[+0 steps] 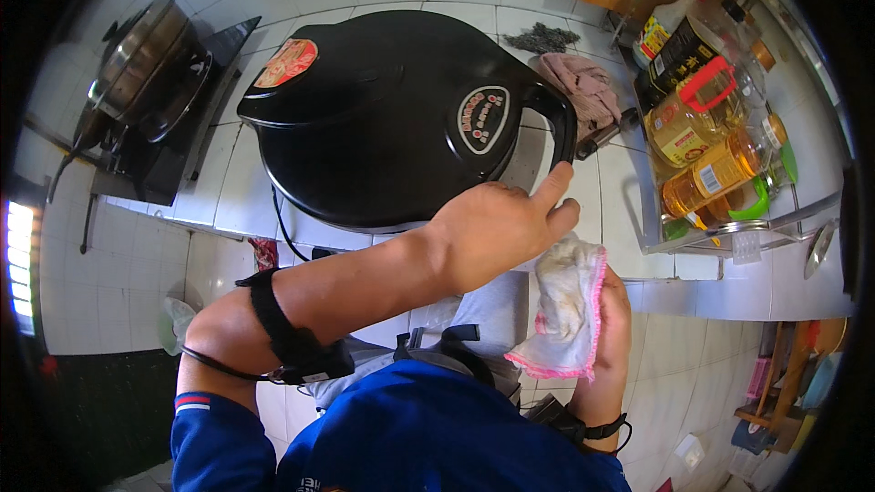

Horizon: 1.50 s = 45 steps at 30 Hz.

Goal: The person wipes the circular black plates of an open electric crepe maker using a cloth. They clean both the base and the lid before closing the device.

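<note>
A large round black electric griddle (383, 123) with a lid and a loop handle lies on the white tiled counter, its lid down. My left hand (506, 219) reaches across to the right; its extended index finger is at the lower end of the loop handle, and I cannot tell whether it presses on it. Below it, at the counter's front edge, my right hand (612, 307) holds a whitish, stained cloth with pink edging (567, 307), which hangs down and hides most of the fingers. The left palm is turned away from view.
On the left, a lidded steel pot (147, 61) stands on a gas stove (164, 150). Behind the handle lie a pinkish cloth (581, 92) and a dark scouring pad (542, 38). A metal rack (779, 215) holding several bottles is on the right.
</note>
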Available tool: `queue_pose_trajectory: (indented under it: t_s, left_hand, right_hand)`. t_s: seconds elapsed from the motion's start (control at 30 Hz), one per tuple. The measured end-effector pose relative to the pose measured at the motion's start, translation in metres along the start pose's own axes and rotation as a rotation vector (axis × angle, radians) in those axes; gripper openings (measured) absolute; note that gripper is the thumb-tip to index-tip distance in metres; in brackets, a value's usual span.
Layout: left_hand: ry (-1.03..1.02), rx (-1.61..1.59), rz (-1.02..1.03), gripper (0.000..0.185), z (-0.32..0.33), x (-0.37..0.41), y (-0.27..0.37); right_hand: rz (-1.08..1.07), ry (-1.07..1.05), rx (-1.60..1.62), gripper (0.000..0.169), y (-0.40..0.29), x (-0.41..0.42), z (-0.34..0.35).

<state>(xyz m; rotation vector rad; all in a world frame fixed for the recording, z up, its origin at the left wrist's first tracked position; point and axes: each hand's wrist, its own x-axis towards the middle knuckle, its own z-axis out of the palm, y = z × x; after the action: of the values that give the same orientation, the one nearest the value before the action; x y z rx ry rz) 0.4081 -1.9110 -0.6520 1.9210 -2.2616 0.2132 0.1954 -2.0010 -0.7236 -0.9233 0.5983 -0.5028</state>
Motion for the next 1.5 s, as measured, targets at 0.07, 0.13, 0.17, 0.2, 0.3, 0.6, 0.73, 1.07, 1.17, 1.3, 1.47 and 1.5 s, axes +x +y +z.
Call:
queue_pose_trajectory:
  t_s: [0.07, 0.13, 0.17, 0.2, 0.3, 0.6, 0.73, 1.07, 1.17, 1.3, 1.47, 1.5]
  left_hand:
    - [-0.005, -0.008, 0.020, 0.045, 0.001, -0.002, -0.002]
    - [-0.009, -0.032, 0.014, 0.042, 0.000, -0.004, 0.000]
    - [0.082, -0.031, 0.051, 0.040, 0.004, -0.006, 0.003]
    - [0.170, -0.024, 0.087, 0.037, 0.010, -0.009, 0.004]
    - [0.344, -0.100, 0.115, 0.033, 0.008, -0.031, 0.011]
    - [0.231, -1.169, -0.339, 0.076, 0.001, -0.109, 0.045]
    - [0.413, -1.107, -0.504, 0.067, 0.013, -0.125, 0.051]
    - [0.789, -1.215, -0.837, 0.016, -0.010, -0.240, -0.010]
    - [0.940, -1.239, -1.004, 0.021, -0.007, -0.283, -0.028]
    - [0.974, -1.347, -1.205, 0.033, 0.022, -0.324, -0.029]
    - [0.869, -1.493, -1.333, 0.029, 0.049, -0.329, -0.005]
    - [0.864, -1.452, -1.345, 0.028, 0.052, -0.327, -0.002]
  right_hand:
    - [-0.056, 0.011, 0.104, 0.042, -0.004, -0.004, 0.003]
    - [-0.114, 0.059, 0.158, 0.046, -0.006, -0.006, 0.004]
    - [-0.119, 0.094, 0.195, 0.046, -0.003, -0.006, 0.000]
    - [-0.122, 0.124, 0.235, 0.046, 0.001, -0.005, -0.007]
    - [-0.134, 0.132, 0.253, 0.048, 0.001, -0.011, -0.011]
    - [-0.120, 0.001, 0.245, 0.053, 0.000, -0.027, 0.083]
    - [-0.117, -0.364, -0.033, 0.047, 0.040, -0.026, 0.101]
    - [-0.299, 0.024, -0.378, 0.017, 0.023, -0.021, 0.082]
    - [-0.415, 0.192, -0.187, 0.040, 0.012, 0.026, 0.038]
    - [-0.202, 0.089, -0.006, 0.042, 0.002, 0.059, 0.035]
    - [-0.016, 0.041, 0.172, 0.026, 0.003, 0.077, 0.063]
    - [-0.017, 0.037, 0.162, 0.026, 0.001, 0.079, 0.065]
